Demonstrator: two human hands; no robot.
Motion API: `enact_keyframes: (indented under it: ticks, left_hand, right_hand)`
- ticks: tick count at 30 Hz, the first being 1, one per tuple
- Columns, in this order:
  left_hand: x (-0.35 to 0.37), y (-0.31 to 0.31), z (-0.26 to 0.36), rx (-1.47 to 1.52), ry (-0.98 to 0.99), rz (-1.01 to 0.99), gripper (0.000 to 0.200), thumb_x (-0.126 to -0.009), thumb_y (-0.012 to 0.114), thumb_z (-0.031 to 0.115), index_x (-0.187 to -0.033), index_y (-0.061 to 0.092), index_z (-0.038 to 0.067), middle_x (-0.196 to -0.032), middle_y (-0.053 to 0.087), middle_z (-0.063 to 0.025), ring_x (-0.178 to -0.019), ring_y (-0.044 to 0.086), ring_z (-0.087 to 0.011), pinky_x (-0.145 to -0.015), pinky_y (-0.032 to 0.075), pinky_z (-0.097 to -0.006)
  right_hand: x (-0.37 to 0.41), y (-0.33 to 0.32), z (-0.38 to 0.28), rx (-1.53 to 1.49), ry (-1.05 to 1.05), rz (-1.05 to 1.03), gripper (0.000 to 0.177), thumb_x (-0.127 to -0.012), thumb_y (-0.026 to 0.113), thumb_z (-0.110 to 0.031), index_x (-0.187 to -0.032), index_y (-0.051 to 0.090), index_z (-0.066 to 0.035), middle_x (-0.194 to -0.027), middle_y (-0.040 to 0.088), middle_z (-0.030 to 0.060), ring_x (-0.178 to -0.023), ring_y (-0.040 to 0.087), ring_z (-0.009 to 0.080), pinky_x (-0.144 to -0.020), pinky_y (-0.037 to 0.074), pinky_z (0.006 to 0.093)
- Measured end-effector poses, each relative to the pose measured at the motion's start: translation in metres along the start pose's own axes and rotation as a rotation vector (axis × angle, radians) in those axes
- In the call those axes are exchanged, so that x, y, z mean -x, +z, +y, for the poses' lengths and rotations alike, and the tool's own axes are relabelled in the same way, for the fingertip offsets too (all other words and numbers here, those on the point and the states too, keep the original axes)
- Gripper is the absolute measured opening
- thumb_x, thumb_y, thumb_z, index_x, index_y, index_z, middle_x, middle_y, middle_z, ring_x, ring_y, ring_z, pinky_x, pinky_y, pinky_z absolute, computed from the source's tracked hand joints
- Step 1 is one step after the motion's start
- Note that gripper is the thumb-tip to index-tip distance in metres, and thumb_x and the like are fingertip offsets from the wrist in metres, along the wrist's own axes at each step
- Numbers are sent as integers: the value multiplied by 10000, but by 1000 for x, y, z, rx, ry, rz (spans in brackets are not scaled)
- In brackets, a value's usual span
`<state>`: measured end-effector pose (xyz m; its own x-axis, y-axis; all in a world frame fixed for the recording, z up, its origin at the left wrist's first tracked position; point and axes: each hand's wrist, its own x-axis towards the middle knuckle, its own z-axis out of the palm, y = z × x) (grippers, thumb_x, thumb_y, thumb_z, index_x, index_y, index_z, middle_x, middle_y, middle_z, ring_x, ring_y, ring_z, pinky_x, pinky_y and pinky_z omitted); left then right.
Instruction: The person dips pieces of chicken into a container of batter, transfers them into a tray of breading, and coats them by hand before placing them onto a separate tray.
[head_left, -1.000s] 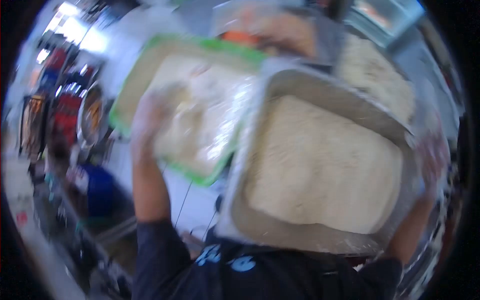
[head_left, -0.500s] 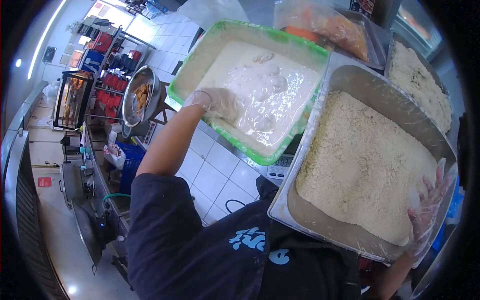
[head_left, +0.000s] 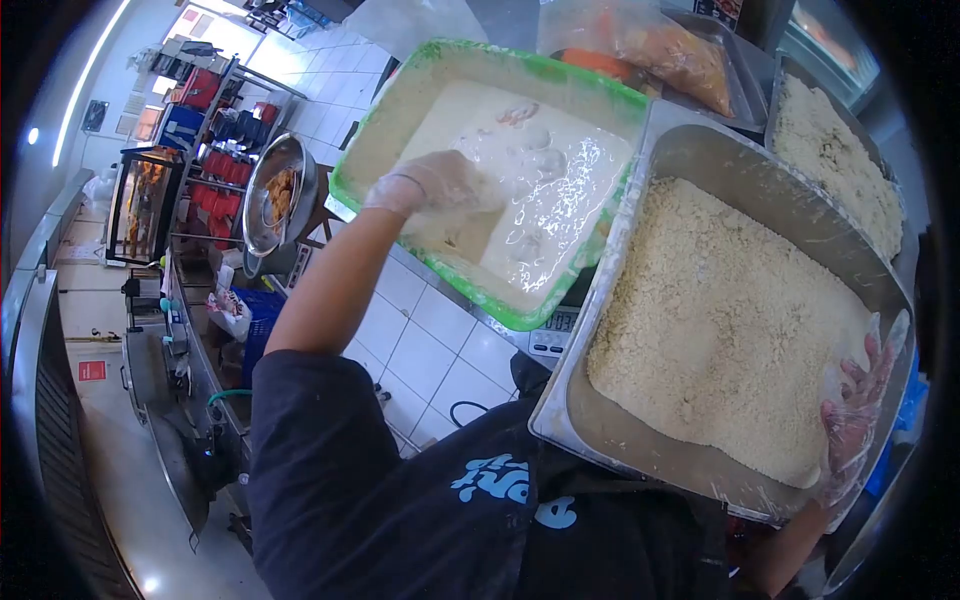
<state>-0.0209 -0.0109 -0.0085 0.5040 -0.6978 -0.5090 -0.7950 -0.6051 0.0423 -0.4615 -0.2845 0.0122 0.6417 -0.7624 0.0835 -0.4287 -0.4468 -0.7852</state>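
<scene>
A green-rimmed tub (head_left: 518,318) holds white batter (head_left: 590,175), with several coated lumps (head_left: 545,160) showing at the surface. My left hand (head_left: 435,185), in a clear plastic glove, reaches into the tub's left side. Its fingers are down in the batter and hidden, so I cannot tell what they hold. To the right, a deep metal pan (head_left: 740,150) is filled with pale, crumbly flour (head_left: 730,320). Also gloved, my right hand (head_left: 855,405) rests at the pan's right wall beside the flour, fingers spread and holding nothing.
A digital scale or timer (head_left: 553,332) sits between tub and pan. Behind them lie a plastic bag of orange food (head_left: 685,65) and a second flour pan (head_left: 835,150). Further left stand a metal bowl with fried pieces (head_left: 282,195), a glass display case (head_left: 145,205) and a wok (head_left: 175,455).
My left hand has moved slightly up and right through the batter, baring a strip of tub bottom behind it. My right hand stays at the pan wall.
</scene>
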Motion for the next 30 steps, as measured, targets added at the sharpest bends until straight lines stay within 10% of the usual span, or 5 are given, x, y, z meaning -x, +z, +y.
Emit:
enact_keyframes:
  ticks: [6, 12, 15, 21, 30]
  left_hand:
    - [-17, 14, -12, 33, 120, -320, 344, -716, 551, 370, -841, 620, 57, -814, 618, -168, -766, 592, -274, -707, 445, -348]
    - [-4, 9, -67, -139, 236, -62, 323, -715, 555, 341, -851, 622, 56, -839, 617, -167, -806, 594, -281, -726, 449, -338]
    - [6, -8, 7, -116, -110, -219, 328, -723, 546, 346, -855, 623, 55, -842, 612, -175, -820, 591, -289, -736, 445, -342]
    - [-24, 29, -15, -158, 91, 27, 358, -715, 590, 357, -860, 615, 32, -828, 611, -170, -784, 594, -263, -735, 444, -334]
    - [28, -57, -8, 811, 93, 304, 224, -740, 652, 188, -895, 604, 34, -830, 606, -25, -736, 555, -83, -634, 472, -245]
  right_hand:
    - [2, -7, 8, 76, -39, -31, 1018, -592, 650, -585, -1361, 180, -112, -1316, 314, 117, -1009, 384, 206, -838, 337, 368]
    - [4, -9, -1, 201, -130, -25, 923, -641, 631, -547, -1341, 236, -93, -1298, 355, 115, -948, 424, 185, -796, 354, 316]
    - [5, -11, 2, 215, -159, -25, 896, -654, 616, -545, -1332, 257, -83, -1289, 371, 123, -949, 423, 188, -802, 351, 317]
    - [8, -2, -7, 224, -162, 50, 869, -685, 591, -542, -1332, 252, -71, -1287, 370, 132, -969, 422, 202, -810, 349, 341]
    - [6, -14, 4, 183, -111, -26, 854, -691, 594, -513, -1335, 244, -73, -1290, 361, 135, -968, 414, 207, -815, 345, 345]
